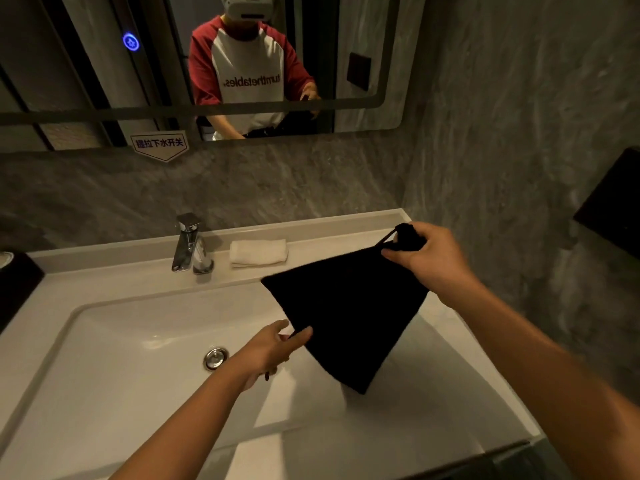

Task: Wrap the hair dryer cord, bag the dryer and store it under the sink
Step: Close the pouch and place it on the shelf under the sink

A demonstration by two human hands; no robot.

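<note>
Black fabric drawstring bag (346, 317) held up over the white sink (114, 341), stretched between both hands and tilted so one corner points down toward the basin's right side. Bag looks flat; whether the hair dryer is inside cannot be told, and no dryer or cord shows anywhere in view.

Right hand (433, 261) — grip closed on the bunched top of the bag, at the upper right, above the back right part of the desk (346, 230). A thin black drawstring loop (388, 239) runs from the bag's upper edge into that fist.

Left hand (273, 348) — grip closed in a pinch, thumb against fingers, on the bag's lower left edge, above the basin. Left forearm crosses the front of the sink.

Surroundings:
- Chrome drain stopper (215, 357) in the basin floor, just left of the left hand.
- Chrome faucet (187, 244) upright at the back of the sink, left of centre.
- Folded white towel (258, 251) lying on the desk ledge just right of the faucet, apart from the bag.
- Dark object (17, 285) at the far left edge of the desk; identity unclear.
- Mirror (360, 36) on the grey marbled wall, with a blue lit button (131, 41) at upper left and a small sticker (160, 144) at its lower edge.
- Reflection shows a person in a red-and-white shirt wearing a head-mounted camera.
- Dark box (616, 202) mounted on the right wall.
</note>
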